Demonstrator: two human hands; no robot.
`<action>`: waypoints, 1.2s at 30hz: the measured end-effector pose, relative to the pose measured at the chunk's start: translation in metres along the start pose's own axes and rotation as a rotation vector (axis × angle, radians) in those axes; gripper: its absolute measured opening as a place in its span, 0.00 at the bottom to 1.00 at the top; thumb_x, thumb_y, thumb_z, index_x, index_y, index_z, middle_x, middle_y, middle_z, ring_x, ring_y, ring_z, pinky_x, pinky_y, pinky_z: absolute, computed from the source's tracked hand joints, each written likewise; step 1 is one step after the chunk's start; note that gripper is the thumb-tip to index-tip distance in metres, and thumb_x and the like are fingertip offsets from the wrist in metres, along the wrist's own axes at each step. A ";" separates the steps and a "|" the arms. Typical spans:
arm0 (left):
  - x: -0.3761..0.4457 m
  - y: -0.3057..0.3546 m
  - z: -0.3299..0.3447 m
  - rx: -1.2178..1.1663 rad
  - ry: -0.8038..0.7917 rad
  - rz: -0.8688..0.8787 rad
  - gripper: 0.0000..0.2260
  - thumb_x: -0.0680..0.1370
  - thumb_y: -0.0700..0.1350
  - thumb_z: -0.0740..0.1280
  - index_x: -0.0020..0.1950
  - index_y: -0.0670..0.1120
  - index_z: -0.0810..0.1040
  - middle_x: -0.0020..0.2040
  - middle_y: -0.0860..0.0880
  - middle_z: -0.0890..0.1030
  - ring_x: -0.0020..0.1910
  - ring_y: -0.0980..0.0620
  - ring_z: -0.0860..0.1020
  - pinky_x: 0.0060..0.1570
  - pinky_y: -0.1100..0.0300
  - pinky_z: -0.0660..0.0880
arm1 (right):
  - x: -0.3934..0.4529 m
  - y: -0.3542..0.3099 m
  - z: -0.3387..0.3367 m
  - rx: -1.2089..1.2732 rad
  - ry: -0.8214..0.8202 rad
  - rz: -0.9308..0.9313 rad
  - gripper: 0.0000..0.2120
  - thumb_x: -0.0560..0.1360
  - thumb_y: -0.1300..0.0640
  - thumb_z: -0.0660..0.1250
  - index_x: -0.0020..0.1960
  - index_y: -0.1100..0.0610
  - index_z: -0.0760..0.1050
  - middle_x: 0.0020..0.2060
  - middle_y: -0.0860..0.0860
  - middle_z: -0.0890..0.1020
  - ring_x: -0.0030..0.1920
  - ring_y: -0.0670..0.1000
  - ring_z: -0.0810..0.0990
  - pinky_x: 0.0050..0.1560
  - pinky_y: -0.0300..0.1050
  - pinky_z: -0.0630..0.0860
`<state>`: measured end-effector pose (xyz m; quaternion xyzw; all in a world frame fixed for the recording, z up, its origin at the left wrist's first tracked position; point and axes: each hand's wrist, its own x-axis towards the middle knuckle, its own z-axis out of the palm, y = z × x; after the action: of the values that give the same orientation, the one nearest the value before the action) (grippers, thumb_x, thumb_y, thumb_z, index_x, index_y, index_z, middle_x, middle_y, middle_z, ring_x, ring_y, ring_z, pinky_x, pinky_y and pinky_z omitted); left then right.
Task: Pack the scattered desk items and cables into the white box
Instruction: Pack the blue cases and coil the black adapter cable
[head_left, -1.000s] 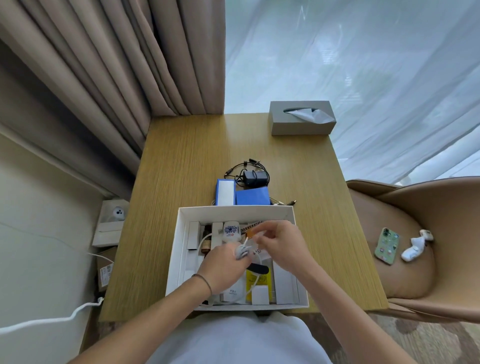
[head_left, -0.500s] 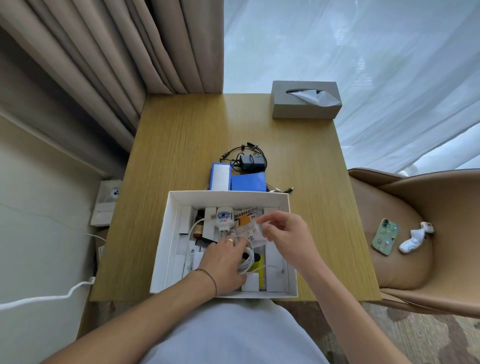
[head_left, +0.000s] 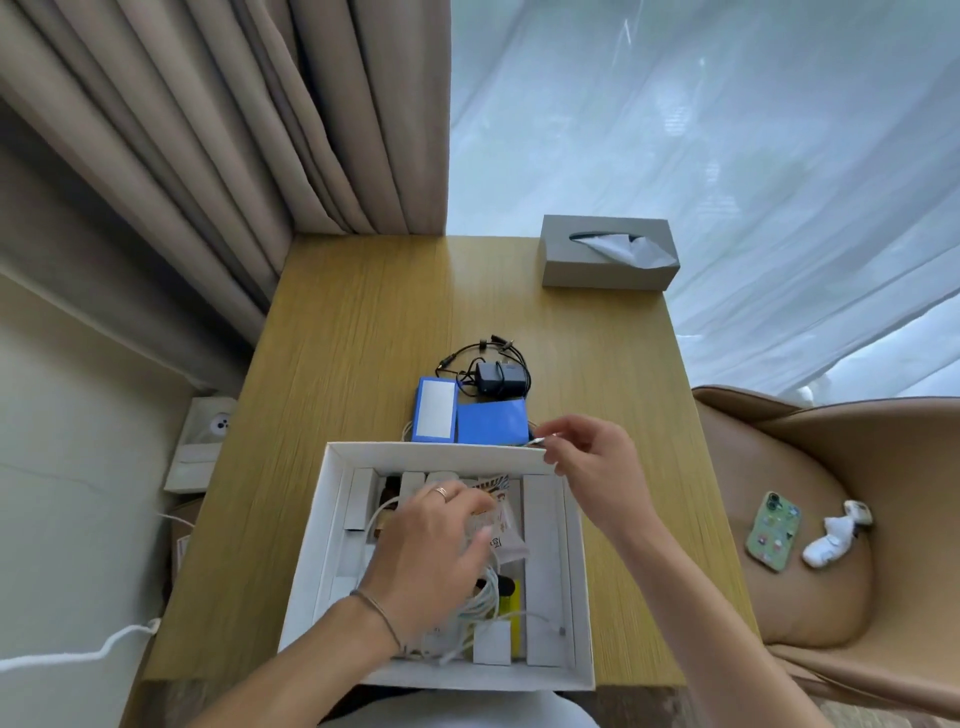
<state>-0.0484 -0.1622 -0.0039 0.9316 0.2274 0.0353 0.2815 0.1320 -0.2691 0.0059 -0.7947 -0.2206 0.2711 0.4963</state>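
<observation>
White box (head_left: 566, 667) sits open at the near edge of my wooden desk (head_left: 343, 374), shallow, cardboard-walled and crammed with small packets. My left hand (head_left: 431, 551) lies inside with relaxed fingers spread across a coiled white cable (head_left: 478, 605). My right hand (head_left: 587, 457) pinches a thin connector tip over the far rim.

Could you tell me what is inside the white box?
The white box holds small white boxes, white cable, a snack packet and something yellow. The left hand covers the middle.
</observation>
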 end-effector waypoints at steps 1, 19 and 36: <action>0.008 0.001 -0.005 -0.024 0.027 -0.001 0.12 0.78 0.52 0.62 0.59 0.55 0.79 0.54 0.58 0.79 0.54 0.58 0.76 0.55 0.59 0.75 | 0.010 -0.002 -0.004 -0.007 0.015 -0.006 0.11 0.78 0.64 0.66 0.47 0.52 0.85 0.35 0.48 0.85 0.37 0.47 0.82 0.41 0.46 0.80; 0.130 -0.019 -0.020 0.001 -0.075 -0.146 0.09 0.81 0.47 0.64 0.59 0.54 0.79 0.57 0.56 0.78 0.58 0.57 0.74 0.52 0.61 0.71 | 0.124 0.100 0.000 -0.695 -0.189 0.031 0.08 0.75 0.60 0.69 0.49 0.49 0.83 0.43 0.45 0.80 0.45 0.47 0.78 0.42 0.41 0.77; 0.143 -0.063 -0.030 0.027 -0.186 -0.380 0.08 0.80 0.47 0.63 0.55 0.54 0.80 0.54 0.55 0.79 0.53 0.53 0.79 0.55 0.50 0.78 | 0.154 0.097 0.043 -1.116 -0.486 -0.561 0.37 0.68 0.35 0.68 0.72 0.51 0.68 0.60 0.50 0.77 0.57 0.55 0.75 0.59 0.50 0.74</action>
<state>0.0483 -0.0371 -0.0217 0.8748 0.3726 -0.1077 0.2902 0.2287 -0.1845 -0.1299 -0.7611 -0.6314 0.1484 -0.0011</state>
